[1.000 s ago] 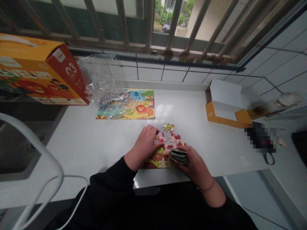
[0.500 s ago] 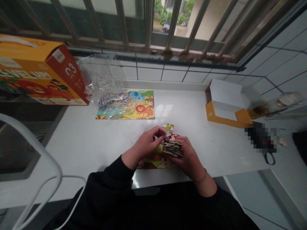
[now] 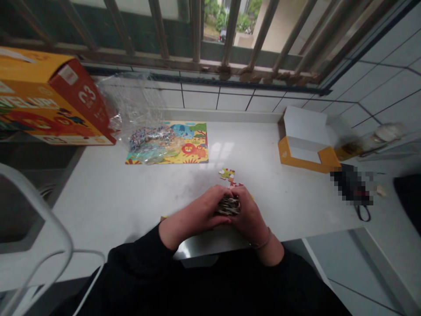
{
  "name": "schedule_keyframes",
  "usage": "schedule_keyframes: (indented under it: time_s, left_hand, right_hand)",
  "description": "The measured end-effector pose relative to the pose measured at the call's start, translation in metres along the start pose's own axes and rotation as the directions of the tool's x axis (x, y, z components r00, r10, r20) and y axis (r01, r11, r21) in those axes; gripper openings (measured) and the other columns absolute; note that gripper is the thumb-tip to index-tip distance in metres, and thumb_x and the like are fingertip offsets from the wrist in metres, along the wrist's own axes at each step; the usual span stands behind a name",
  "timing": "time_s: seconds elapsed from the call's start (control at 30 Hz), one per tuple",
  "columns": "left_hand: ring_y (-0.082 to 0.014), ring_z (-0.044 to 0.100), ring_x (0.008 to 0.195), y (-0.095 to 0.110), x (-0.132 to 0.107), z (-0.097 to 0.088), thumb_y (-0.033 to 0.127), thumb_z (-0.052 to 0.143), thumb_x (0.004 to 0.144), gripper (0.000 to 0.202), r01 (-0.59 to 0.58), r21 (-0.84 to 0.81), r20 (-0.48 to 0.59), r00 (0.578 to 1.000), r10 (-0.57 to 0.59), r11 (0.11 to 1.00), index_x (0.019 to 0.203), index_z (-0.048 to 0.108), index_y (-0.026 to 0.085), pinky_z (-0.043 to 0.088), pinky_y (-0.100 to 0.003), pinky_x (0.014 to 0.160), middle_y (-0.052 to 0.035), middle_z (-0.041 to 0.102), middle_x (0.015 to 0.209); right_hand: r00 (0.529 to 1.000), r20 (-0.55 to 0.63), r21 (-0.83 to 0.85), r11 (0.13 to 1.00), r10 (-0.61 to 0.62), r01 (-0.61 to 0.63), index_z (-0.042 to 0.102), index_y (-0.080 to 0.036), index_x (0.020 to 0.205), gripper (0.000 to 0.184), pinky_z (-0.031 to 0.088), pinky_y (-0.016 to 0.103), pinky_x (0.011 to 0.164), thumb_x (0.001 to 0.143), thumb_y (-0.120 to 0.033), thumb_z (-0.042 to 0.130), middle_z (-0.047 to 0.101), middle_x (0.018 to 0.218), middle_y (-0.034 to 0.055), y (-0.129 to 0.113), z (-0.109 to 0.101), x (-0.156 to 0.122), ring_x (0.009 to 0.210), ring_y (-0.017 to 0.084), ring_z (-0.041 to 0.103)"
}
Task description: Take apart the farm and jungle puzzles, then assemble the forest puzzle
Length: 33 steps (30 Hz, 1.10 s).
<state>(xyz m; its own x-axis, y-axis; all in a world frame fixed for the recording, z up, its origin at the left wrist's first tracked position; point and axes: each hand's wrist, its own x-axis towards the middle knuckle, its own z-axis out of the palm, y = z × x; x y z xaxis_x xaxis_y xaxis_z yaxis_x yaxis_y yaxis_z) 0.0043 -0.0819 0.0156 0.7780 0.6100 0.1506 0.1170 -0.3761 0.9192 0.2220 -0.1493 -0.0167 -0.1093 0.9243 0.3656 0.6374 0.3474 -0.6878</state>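
Inspected below barred window [image 3: 195, 33]: white desk [image 3: 263, 175]

Found a large orange box [image 3: 29, 98] standing at far left. Noted a crumpled clear plastic bag [image 3: 133, 103] beside it, resting partly over a picture board [image 3: 197, 151] printed with a lion. Recorded a smaller yellow box [image 3: 297, 161] at right rear, with lid raised. Observed left grip [image 3: 210, 204] curled around one side of a stack of puzzle pieces [image 3: 228, 206], and right grip [image 3: 248, 215] curled around the other. Located that stack between both, near the front edge of the desk, with piece edges showing. Unable to tell contact with the surface beneath. Saw loose puzzle pieces [image 3: 226, 174] just beyond, with the nearest partly hidden.
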Motion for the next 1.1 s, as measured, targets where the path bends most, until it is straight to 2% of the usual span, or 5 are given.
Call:
schedule_keyframes:
  time_s: [0.2,0.43,0.6,0.77,1.1]
  left_hand:
    - [-0.0281,0.072,0.123,-0.006,-0.028,-0.014,0.028,0.078,0.102,0.042,0.086,0.046,-0.048,0.995,-0.083,0.995,0.141,0.061,0.029,0.059,-0.046,0.111,-0.0076,0.073,0.135]
    - [-0.0305,0.071,0.128,-0.011,-0.028,0.006,0.029,0.085,0.098,0.057,0.095,0.112,-0.031,0.995,-0.092,0.989,0.148,0.059,0.03,0.058,-0.049,0.114,-0.0097,0.071,0.142]
    - [-0.0324,0.072,0.129,-0.025,-0.02,0.025,0.028,0.081,0.098,0.05,0.066,0.169,0.008,0.998,-0.069,0.983,0.144,0.062,0.027,0.059,-0.05,0.115,-0.0121,0.073,0.142]
    - [-0.0331,0.07,0.137,-0.02,-0.016,0.025,0.026,0.074,0.103,0.045,0.003,0.187,-0.036,0.999,0.004,0.982,0.145,0.059,0.025,0.058,-0.052,0.119,-0.0144,0.071,0.146]
    - [-0.0346,0.071,0.13,-0.024,-0.016,0.019,0.025,0.093,0.089,0.069,-0.088,0.279,-0.089,0.989,0.118,0.956,0.146,0.055,0.026,0.06,-0.053,0.112,-0.0144,0.071,0.143]
  right_hand:
    - [0.998,0.049,-0.087,0.996,-0.033,0.037,0.053,-0.03,0.153,0.075,0.058,0.066,0.115,0.09,-0.039,0.093,0.07,0.136,0.0162,-0.019,0.015,-0.004,0.134,0.042,0.068]
    - [0.998,0.052,-0.051,0.998,-0.027,0.029,0.033,-0.03,0.174,0.127,0.048,0.071,0.128,0.074,-0.076,0.098,0.056,0.163,0.0226,0.001,0.0,-0.025,0.154,0.047,0.055]
    - [1.0,-0.01,0.043,0.999,-0.002,0.003,0.035,-0.027,0.173,0.102,0.044,0.07,0.131,0.097,-0.089,0.062,0.054,0.166,0.0216,-0.018,0.013,-0.028,0.159,0.045,0.051]
    - [0.985,-0.163,0.153,0.988,0.058,-0.033,0.047,-0.03,0.16,0.064,0.049,0.061,0.129,0.117,-0.071,0.024,0.062,0.154,0.017,-0.047,0.025,-0.012,0.152,0.035,0.059]
    - [0.992,-0.112,0.005,0.998,0.06,-0.059,0.06,-0.025,0.146,0.045,0.047,0.063,0.126,0.121,-0.052,0.035,0.066,0.147,0.0169,-0.022,-0.012,-0.009,0.146,0.034,0.06]
